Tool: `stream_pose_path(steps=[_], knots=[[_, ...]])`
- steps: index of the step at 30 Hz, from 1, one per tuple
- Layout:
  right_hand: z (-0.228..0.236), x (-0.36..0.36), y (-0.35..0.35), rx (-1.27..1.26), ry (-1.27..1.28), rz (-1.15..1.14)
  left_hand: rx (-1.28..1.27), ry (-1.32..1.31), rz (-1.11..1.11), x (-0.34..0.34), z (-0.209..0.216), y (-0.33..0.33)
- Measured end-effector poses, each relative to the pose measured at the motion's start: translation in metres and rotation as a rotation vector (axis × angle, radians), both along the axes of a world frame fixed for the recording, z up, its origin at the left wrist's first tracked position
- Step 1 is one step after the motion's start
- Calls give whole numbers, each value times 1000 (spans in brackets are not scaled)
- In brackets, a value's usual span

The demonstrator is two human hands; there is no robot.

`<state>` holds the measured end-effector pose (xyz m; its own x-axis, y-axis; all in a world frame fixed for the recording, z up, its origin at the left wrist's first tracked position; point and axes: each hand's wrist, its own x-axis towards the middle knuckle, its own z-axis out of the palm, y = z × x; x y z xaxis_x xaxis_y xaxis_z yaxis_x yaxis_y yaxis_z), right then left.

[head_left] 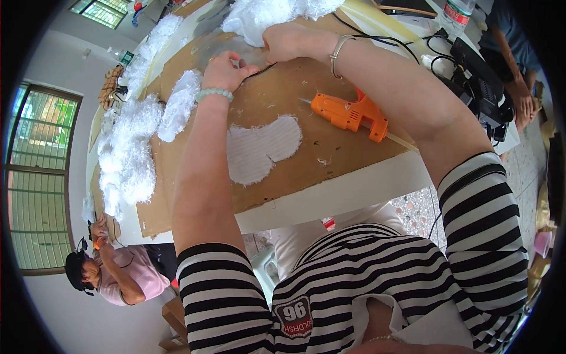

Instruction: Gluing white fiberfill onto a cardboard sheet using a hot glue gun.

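- Dark, thin, narrow strip (pixel 263 68) sits between our two hands, over the far part of the brown flat cardboard sheet (pixel 336 159). Cord, wire or cut edging: we can't tell.
- Handling, our judgement: very light, bends easily, little stiffness of its own. Probably not fragile, but easy to kink or lose from the fingers.
- Where to hold: fingertip pinch near each end, middle left free. A full-palm grip would likely just bunch it.
- Looks: blackish, slim, slanting up to our right, almost straight. Surface finish too small to judge.
- Left hand (pixel 226 72): narrow, thumb and fingers pinched on the strip's near end.
- Right hand (pixel 288 45): curled in, closed on the other end; its fingertips are mostly hidden, so we can't tell which fingers grip.
- Around it: white fluffy fibre clump (pixel 250 20) just beside our right hand; white ribbed fabric cutout (pixel 265 148) flat on the cardboard, nearer us; orange plastic glue gun (pixel 345 111) lying to its right, well apart from the strip.
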<state>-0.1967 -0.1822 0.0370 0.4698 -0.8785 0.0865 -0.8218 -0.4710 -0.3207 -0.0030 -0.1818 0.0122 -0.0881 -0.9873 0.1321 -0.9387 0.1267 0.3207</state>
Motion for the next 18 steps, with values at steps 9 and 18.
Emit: stream_pose_path(steps=[9, 18], knots=[[-7, 12, -42, 24, -159, 43, -424, 37, -131, 18, -6, -8], [34, 5, -15, -131, -631, 224, -224, 896, -64, 32, 40, 23]])
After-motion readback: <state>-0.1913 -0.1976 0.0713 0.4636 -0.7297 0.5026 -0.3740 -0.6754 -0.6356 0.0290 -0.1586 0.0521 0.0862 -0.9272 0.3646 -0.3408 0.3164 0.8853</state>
